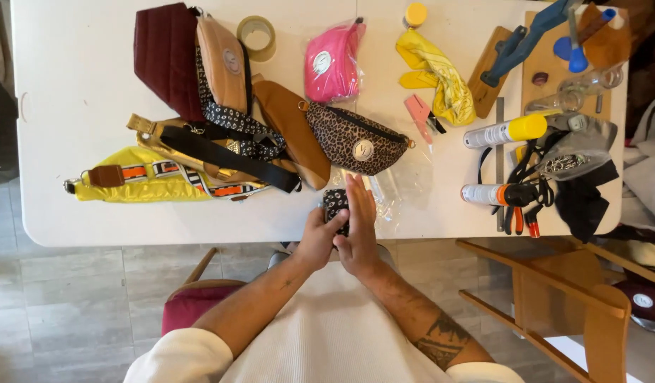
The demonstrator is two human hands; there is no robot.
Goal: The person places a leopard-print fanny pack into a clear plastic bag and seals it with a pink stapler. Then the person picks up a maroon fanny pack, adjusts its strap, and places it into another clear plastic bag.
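Note:
A small black-and-white patterned pouch (334,203) sits at the near edge of the white table (79,142), held between both hands. My left hand (317,237) grips its left side with curled fingers. My right hand (359,227) lies flat against its right side, fingers straight and pointing away from me. Just beyond the fingertips lies a leopard-print belt bag (356,138), with a clear plastic sleeve (405,191) beside it.
Left of the hands lies a heap of bags: yellow (139,186), maroon (164,57), tan (224,64), brown (292,128), with straps. A pink packaged bag (331,64), tape roll (256,35), yellow cloth (441,74), spray cans (504,131), pliers and tools fill the right. A wooden chair (575,305) stands at the right.

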